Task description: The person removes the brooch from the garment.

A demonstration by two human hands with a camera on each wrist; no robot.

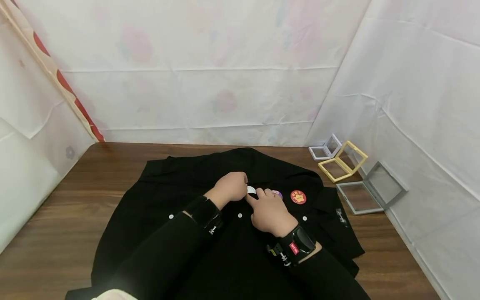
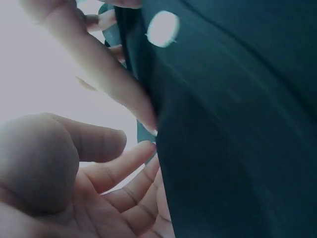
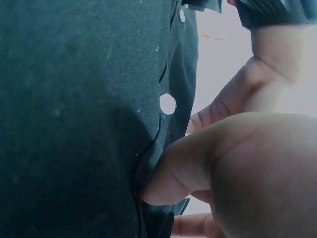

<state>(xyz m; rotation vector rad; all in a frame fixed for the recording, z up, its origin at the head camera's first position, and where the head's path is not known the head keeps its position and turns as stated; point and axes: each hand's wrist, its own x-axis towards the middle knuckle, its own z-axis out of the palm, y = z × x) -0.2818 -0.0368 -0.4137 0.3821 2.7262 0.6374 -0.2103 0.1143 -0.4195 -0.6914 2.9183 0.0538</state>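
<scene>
A black shirt point(image 1: 210, 175) with white buttons point(image 1: 240, 215) lies spread on the table. My left hand point(image 1: 230, 186) is at its middle beside a white round piece point(image 1: 251, 190); in the left wrist view this hand's fingers point(image 2: 131, 193) reach behind the cloth edge, its thumb off the cloth. My right hand point(image 1: 271, 212) meets it from the right, its index finger pointing at the white piece. In the right wrist view its thumb point(image 3: 173, 173) presses the cloth near a button point(image 3: 168, 103), other fingers behind the edge.
On the shirt, right of my hands, are a purple badge point(image 1: 277, 193), partly covered, and a red badge point(image 1: 298, 197). At the table's right back stand hinged frames: white point(image 1: 318, 153), yellow point(image 1: 343, 177) and grey point(image 1: 369, 211). White sheets point(image 1: 210, 100) hang behind and beside the table.
</scene>
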